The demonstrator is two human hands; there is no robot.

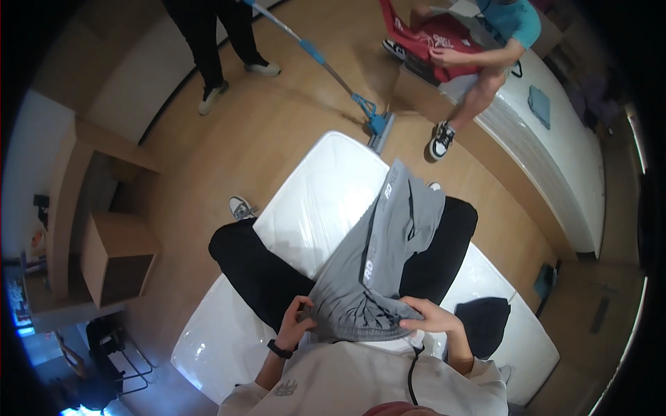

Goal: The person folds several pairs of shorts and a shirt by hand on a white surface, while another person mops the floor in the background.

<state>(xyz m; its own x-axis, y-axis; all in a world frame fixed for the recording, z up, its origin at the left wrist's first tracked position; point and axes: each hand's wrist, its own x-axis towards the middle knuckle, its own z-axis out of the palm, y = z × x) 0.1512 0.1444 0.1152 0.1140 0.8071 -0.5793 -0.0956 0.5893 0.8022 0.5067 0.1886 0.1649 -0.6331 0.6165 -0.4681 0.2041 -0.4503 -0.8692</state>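
Grey pants (pixel 347 291) with a gathered elastic waistband and a lettered side stripe are spread over my lap, their far end reaching onto a plastic-wrapped white mattress (pixel 316 201). At the left end of the waistband, my left hand (pixel 296 324) pinches the fabric between thumb and fingers. My right hand (pixel 431 316) grips the waistband's right end, its thumb on top and some fingers hidden by cloth. A dark folded garment (pixel 483 324) lies on the mattress just right of my right hand.
A flat mop (pixel 377 126) with a blue-jointed pole stands past the mattress, near a person's legs (pixel 211 48). At the upper right, a seated person holds a red garment (pixel 451 45). A blue-grey folded cloth (pixel 539 107) lies on another wrapped mattress. A wooden cabinet (pixel 118 256) stands left.
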